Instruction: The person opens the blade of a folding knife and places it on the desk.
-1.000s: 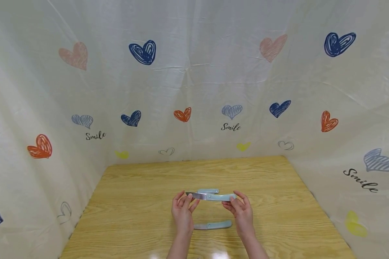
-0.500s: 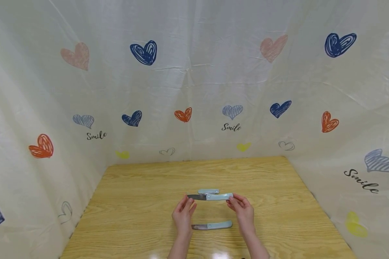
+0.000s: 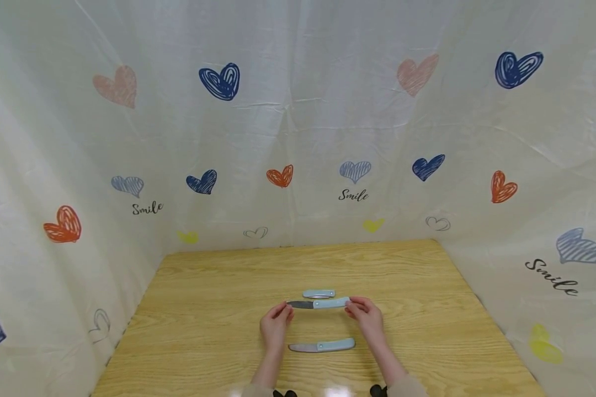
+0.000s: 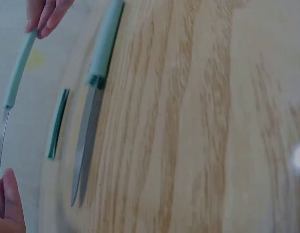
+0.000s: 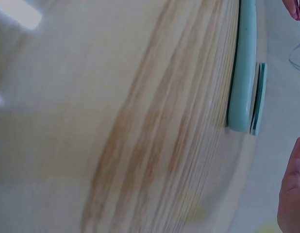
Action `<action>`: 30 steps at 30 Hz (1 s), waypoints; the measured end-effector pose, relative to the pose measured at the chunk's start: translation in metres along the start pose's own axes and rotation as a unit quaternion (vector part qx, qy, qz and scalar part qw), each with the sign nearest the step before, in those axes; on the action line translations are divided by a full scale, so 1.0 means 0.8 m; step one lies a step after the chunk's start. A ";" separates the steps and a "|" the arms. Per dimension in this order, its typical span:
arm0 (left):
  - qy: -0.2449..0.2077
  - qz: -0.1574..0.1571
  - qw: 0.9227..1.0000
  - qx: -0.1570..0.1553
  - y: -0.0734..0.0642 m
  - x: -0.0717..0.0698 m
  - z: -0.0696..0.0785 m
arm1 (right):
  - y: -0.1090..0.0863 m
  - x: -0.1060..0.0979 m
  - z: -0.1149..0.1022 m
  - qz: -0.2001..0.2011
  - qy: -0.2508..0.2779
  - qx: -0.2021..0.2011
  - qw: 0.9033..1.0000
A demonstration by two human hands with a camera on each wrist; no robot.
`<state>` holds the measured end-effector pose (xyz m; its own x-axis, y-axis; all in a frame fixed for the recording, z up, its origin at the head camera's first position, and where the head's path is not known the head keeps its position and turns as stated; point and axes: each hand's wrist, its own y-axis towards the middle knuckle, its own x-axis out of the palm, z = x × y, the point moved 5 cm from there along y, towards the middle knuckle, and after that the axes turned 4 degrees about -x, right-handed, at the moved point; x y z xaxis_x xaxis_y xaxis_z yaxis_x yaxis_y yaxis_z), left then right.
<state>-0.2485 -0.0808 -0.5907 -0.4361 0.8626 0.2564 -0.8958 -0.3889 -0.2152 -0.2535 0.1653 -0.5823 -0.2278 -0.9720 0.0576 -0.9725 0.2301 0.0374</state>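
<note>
One folding knife (image 3: 322, 304) is pinched by left hand (image 3: 274, 326) and right hand (image 3: 369, 317). Table edge (image 3: 298, 250) lies well beyond it; right wrist view crops both hands.

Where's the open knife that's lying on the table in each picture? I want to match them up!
Head view: the lying knife is low in the middle, below the held knife.
Left wrist view: the lying knife slants down from the top edge, left of centre, blade tip lowest.
Right wrist view: only part of its handle shows, at the upper right.
Shared landmark: the folded knife, beyond the lying knife, shows in all three.
</note>
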 end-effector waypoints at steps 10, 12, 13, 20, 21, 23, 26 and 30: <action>0.176 -0.047 0.983 0.032 0.016 -0.011 -0.012 | 0.007 0.001 0.020 -0.101 -0.132 0.017 0.986; 0.202 -0.068 0.977 0.027 0.016 -0.012 -0.014 | 0.008 -0.001 0.024 -0.108 -0.154 0.020 0.982; 0.212 -0.079 0.974 0.024 0.017 -0.012 -0.014 | 0.008 -0.001 0.025 -0.112 -0.166 0.019 0.980; 0.244 -0.126 0.961 0.023 0.019 -0.012 -0.015 | 0.008 -0.002 0.031 -0.131 -0.210 0.026 0.969; 0.250 -0.129 0.959 0.023 0.019 -0.012 -0.015 | 0.007 -0.002 0.031 -0.133 -0.215 0.025 0.967; 0.266 -0.138 0.954 0.027 0.021 -0.010 -0.014 | 0.007 -0.002 0.030 -0.134 -0.225 0.024 0.965; 0.294 -0.150 0.943 0.032 0.021 -0.009 -0.014 | 0.007 -0.001 0.029 -0.138 -0.233 0.022 0.962; 0.323 -0.170 0.930 0.044 0.021 -0.008 -0.012 | 0.007 0.000 0.028 -0.141 -0.241 0.019 0.960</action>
<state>-0.2596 -0.0899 -0.6052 -0.0098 0.9438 -0.3303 -0.9883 -0.0594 -0.1404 -0.2603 0.1653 -0.6041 0.0566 -0.9064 -0.4186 -0.9979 -0.0381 -0.0525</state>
